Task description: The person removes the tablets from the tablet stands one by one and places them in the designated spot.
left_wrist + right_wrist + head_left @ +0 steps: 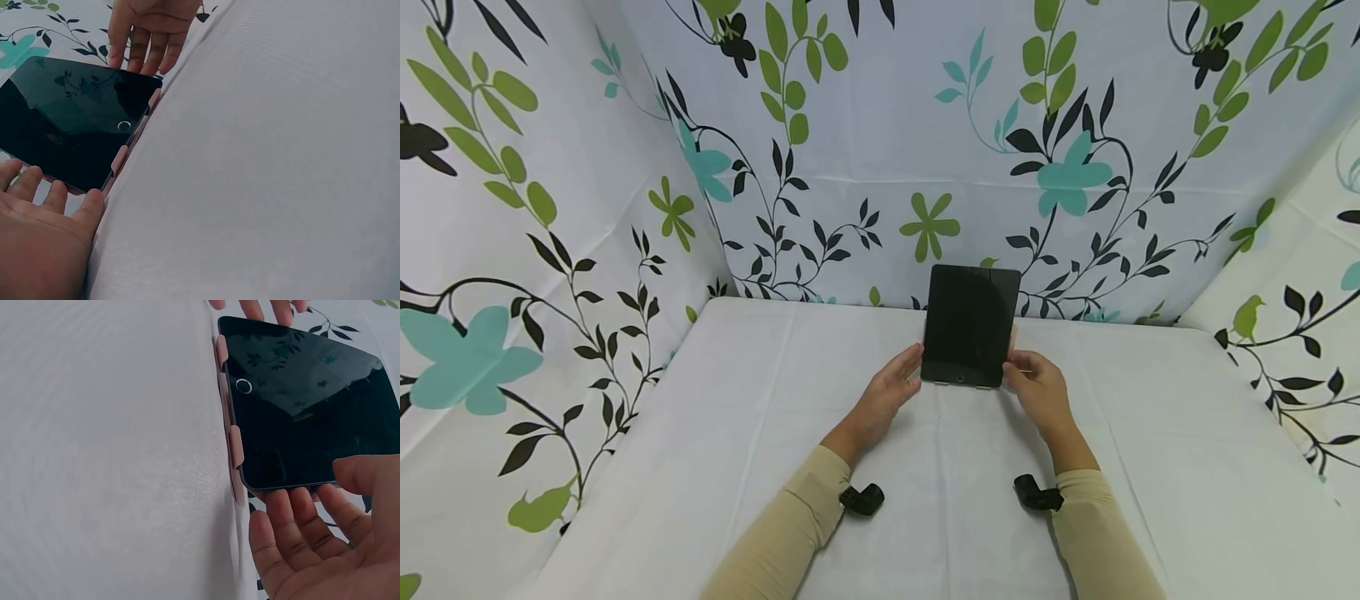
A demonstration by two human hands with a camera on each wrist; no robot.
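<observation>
A black tablet (972, 325) with a round home button stands tilted back on a pink stand (119, 160), whose two front lips hook over its lower edge. Most of the stand is hidden behind the screen. My right hand (1039, 390) holds the tablet's right edge, thumb at the front and fingers toward the back, as the right wrist view shows. At the opposite edge is my left hand (886, 398), its fingers extended and fingertips right beside the tablet in the left wrist view.
A white cloth (820, 367) covers the table. Behind it and along both sides hang white curtains (880, 117) with printed leaves and flowers. Each wrist wears a small black camera, one on the left (862, 499) and one on the right (1037, 493).
</observation>
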